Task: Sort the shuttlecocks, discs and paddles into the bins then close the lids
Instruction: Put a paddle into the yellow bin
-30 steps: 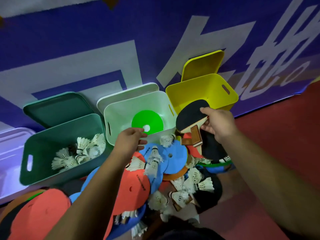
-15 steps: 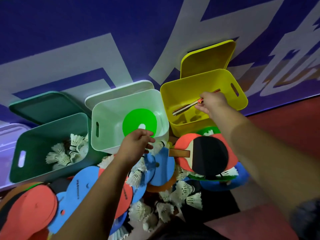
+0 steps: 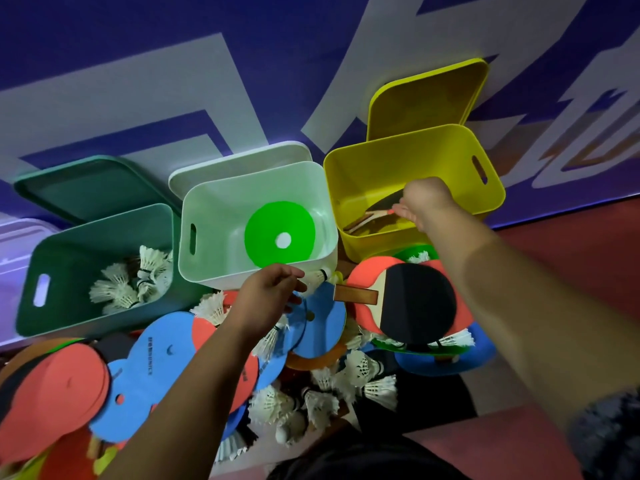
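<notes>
Three open bins stand against the wall: a dark green bin (image 3: 69,317) with several shuttlecocks (image 3: 135,282), a pale green bin (image 3: 214,202) with one green disc (image 3: 266,230), and a yellow bin (image 3: 381,168). My right hand (image 3: 424,199) is inside the yellow bin, fingers on a paddle (image 3: 377,213) lying near the bottom. My left hand (image 3: 268,292) is just in front of the pale bin, fingers closed on a shuttlecock (image 3: 317,277) over a blue disc (image 3: 322,323). Another black-and-red paddle (image 3: 412,303) lies on the pile.
Blue, red and orange foam discs (image 3: 145,372) and loose shuttlecocks (image 3: 349,375) cover the floor in front of the bins. Each bin's lid stands open behind it, the yellow lid (image 3: 426,98) against the purple wall. A pale lilac bin (image 3: 14,244) sits far left.
My right hand lifted a paddle off the pile and lowered it deep into the yellow bin. My left hand moved forward toward the pale bin's front and closed on a shuttlecock.
</notes>
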`<state>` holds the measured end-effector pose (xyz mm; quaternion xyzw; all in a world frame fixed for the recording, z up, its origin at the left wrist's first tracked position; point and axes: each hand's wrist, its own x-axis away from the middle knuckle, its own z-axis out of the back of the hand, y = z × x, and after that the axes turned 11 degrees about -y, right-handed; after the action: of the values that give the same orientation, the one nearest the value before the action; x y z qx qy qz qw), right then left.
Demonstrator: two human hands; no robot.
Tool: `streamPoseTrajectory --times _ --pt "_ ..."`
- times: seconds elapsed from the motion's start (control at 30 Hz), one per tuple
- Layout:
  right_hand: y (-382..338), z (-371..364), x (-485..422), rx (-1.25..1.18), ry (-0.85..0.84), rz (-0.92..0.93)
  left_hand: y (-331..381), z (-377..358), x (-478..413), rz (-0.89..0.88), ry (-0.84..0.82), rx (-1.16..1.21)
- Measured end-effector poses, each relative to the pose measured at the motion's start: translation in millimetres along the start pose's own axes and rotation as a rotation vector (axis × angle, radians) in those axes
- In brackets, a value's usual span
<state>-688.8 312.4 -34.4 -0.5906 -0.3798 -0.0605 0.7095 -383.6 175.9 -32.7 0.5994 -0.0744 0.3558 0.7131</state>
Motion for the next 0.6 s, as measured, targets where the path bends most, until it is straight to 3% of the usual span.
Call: streamPoseTrajectory --times 0.2,0.47,0.6 --pt "6 -11 48 -0.039 -0.047 0.107 2 2 5 -0.02 0.01 0.024" --pt "41 -71 131 0.52 -0.288 0.283 -14 25 31 0.007 0.199 0.099" --pt "73 -93 138 0.842 -0.406 0.404 -32 28 51 0.014 0.295 -0.071"
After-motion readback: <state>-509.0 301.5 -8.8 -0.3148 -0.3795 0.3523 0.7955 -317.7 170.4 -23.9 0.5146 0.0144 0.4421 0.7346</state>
